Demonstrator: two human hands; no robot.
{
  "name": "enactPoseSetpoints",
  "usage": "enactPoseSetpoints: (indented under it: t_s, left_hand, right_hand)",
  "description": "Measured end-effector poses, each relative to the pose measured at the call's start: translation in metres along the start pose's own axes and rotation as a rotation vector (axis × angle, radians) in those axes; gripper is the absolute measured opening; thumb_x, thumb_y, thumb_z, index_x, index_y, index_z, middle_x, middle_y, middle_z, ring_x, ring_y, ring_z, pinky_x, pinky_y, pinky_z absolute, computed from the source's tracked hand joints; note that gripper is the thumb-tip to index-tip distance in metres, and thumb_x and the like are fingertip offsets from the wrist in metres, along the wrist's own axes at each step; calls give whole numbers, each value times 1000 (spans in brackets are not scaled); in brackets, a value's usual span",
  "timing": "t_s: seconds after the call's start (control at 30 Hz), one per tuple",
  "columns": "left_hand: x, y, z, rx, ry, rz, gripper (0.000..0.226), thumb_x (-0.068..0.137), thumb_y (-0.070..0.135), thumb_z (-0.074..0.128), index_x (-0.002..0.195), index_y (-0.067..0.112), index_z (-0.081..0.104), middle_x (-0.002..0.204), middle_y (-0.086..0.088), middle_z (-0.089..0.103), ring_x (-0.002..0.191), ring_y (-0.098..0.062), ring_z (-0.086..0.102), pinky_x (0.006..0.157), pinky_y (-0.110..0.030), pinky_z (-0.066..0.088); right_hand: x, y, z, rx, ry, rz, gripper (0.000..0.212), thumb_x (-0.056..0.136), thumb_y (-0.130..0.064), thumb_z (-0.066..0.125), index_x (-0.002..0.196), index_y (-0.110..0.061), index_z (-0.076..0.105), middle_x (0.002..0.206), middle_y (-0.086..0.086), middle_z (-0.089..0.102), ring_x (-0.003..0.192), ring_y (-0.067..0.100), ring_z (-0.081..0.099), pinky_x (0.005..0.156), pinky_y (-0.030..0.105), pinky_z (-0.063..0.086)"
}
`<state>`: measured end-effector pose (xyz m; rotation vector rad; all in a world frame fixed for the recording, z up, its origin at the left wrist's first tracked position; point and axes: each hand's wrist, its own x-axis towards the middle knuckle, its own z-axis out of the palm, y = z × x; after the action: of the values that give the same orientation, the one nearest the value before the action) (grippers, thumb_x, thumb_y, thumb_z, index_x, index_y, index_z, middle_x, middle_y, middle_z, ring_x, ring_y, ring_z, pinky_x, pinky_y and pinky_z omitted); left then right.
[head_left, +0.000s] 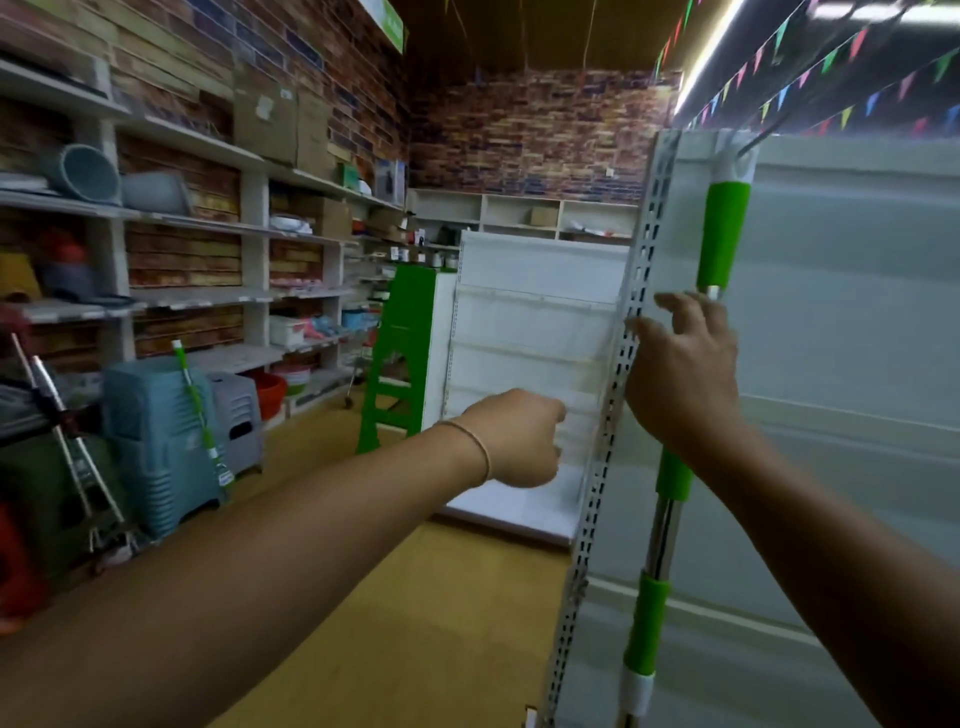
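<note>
A mop pole (722, 234) with green grips and a chrome shaft hangs upright from a hook at the top of a white shelving panel (852, 312) on the right. My right hand (685, 374) is raised in front of the pole's middle. Its fingers are spread and relaxed, and the thumb is near the slotted metal upright (644, 249). Whether the palm touches the pole is hidden. My left hand (519, 441) reaches forward at chest height to the left of the upright. Its fingers are loosely curled, and I see nothing in them.
A white gondola shelf (530, 332) and a green step ladder (400, 353) stand ahead. Wall shelves (208, 223) with boxes and basins run along the left. Stacked plastic stools (156, 441), another green-handled mop (200, 415) and metal poles (67, 436) sit below them. The floor is yellow.
</note>
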<state>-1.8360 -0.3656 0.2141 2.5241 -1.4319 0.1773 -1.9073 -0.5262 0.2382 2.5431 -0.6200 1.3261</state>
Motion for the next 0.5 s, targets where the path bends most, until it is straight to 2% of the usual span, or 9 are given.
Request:
enactPoseSetpoints:
  t_s: [0.07, 0.13, 0.3, 0.4, 0.5]
  left_hand:
    - [-18, -27, 7, 183, -47, 3, 39, 99, 32, 49, 133, 15, 47, 124, -11, 57, 102, -28, 56, 76, -36, 46]
    - [-37, -57, 6, 251, -46, -8, 34, 99, 34, 48, 127, 16, 50, 117, -10, 58, 92, -26, 54, 70, -35, 39]
    - [-86, -143, -4, 219, -26, -81, 39, 98, 36, 50, 131, 15, 51, 117, -9, 60, 95, -26, 58, 69, -33, 48]
    - [-115, -193, -11, 190, -14, -145, 39, 97, 35, 52, 129, 14, 53, 119, -11, 61, 101, -28, 60, 78, -39, 55]
    - [-136, -235, -18, 188, -18, -216, 33, 96, 34, 53, 121, 13, 55, 110, -13, 61, 96, -30, 61, 71, -39, 55]
  right_hand:
    - [-6, -32, 0, -15, -48, -62, 47, 83, -7, 56, 129, -18, 62, 144, 14, 46, 138, 36, 28, 107, 49, 31]
    - [-12, -69, 1, 32, -62, -131, 41, 86, -10, 56, 125, -17, 66, 136, 13, 54, 131, 36, 37, 101, 47, 38]
    - [-29, -169, 14, 146, -211, -283, 36, 93, -21, 51, 127, -22, 62, 135, 6, 55, 127, 30, 41, 100, 40, 39]
    - [-31, -224, 28, 231, -307, -372, 35, 95, -22, 48, 127, -22, 62, 131, 7, 58, 122, 30, 47, 99, 42, 45]
    - [-30, -275, 48, 297, -385, -426, 31, 96, -22, 44, 118, -17, 65, 120, 11, 63, 112, 31, 54, 92, 45, 50]
